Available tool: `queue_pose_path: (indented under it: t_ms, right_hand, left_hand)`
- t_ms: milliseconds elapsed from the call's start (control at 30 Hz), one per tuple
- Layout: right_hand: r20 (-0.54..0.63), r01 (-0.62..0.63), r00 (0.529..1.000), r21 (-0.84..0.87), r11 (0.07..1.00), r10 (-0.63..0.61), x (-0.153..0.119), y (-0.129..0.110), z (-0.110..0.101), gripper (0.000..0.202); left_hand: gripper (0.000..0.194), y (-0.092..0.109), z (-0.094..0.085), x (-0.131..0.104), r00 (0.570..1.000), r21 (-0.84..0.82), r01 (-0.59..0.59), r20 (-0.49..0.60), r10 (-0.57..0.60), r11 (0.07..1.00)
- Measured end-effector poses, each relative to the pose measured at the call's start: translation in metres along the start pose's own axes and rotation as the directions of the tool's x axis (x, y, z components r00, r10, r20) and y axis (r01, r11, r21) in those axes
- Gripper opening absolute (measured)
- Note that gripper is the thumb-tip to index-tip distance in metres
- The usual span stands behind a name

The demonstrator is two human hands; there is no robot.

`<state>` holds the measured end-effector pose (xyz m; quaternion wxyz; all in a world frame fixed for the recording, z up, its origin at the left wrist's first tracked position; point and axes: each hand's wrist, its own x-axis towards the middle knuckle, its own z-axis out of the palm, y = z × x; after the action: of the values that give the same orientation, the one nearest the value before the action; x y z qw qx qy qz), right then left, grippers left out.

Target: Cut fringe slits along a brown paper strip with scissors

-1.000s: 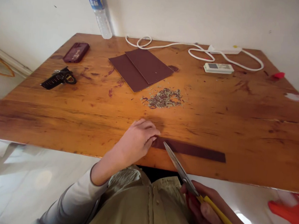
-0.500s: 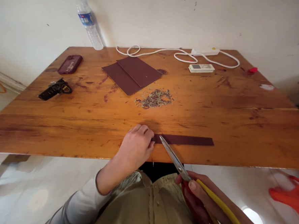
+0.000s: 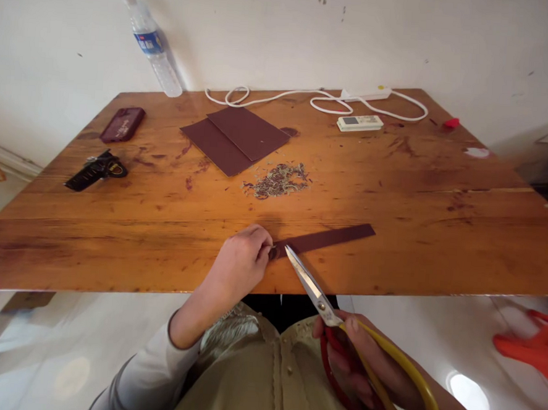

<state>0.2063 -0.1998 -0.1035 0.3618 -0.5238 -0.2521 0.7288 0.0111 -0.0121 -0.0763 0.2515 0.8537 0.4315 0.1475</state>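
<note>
A long, narrow dark brown strip (image 3: 330, 236), like leather or stiff sheet, lies slanted on the table near its front edge, its right end pointing away from me. The fingers of my left hand (image 3: 243, 259) are closed at its left end, and their tips hide part of it. A small pale bit shows at those fingertips. My right hand (image 3: 356, 343) grips a pair of scissors (image 3: 313, 288) with one red and one yellow handle. Their blades look nearly closed, and the tips reach the strip just right of my left hand.
Behind my hands are a heap of thin shavings (image 3: 280, 180) and two brown sheets (image 3: 245, 135). A black tool-like object (image 3: 95, 169), a phone (image 3: 123, 124) and a bottle (image 3: 155, 55) stand left. A remote (image 3: 360, 123) and a white power strip (image 3: 367, 95) lie at the back right.
The strip has turned, its right end swinging away from me. My left fingers have shifted at its left end. The scissors stay close to the strip, and the view has moved slightly.
</note>
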Motion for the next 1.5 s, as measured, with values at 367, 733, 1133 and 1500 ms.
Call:
queue_pose_path:
  t_ms: [367,733,1133,1500]
  right_hand:
    - [0.103,-0.069,0.993,0.093,0.993,0.06,0.009,-0.021,0.009,0.062]
    - [0.12,-0.064,0.992,0.145,0.987,0.047,0.019,0.012,-0.007,0.064]
    - [0.301,-0.216,0.948,0.388,0.896,0.098,0.024,-0.008,0.013,0.071]
    - [0.284,-0.235,0.953,0.472,0.85,0.105,0.026,0.005,0.025,0.069]
  left_hand:
    - [0.019,-0.007,0.004,0.001,0.999,-0.084,-0.003,-0.04,0.0,0.996]
    - [0.019,-0.006,0.003,0.003,0.998,-0.091,0.021,-0.052,-0.026,0.996]
    - [0.021,-0.005,0.001,0.002,1.0,-0.063,-0.003,-0.028,0.001,0.998]
    - [0.02,-0.007,-0.003,0.002,0.998,-0.046,-0.056,0.001,0.056,0.997]
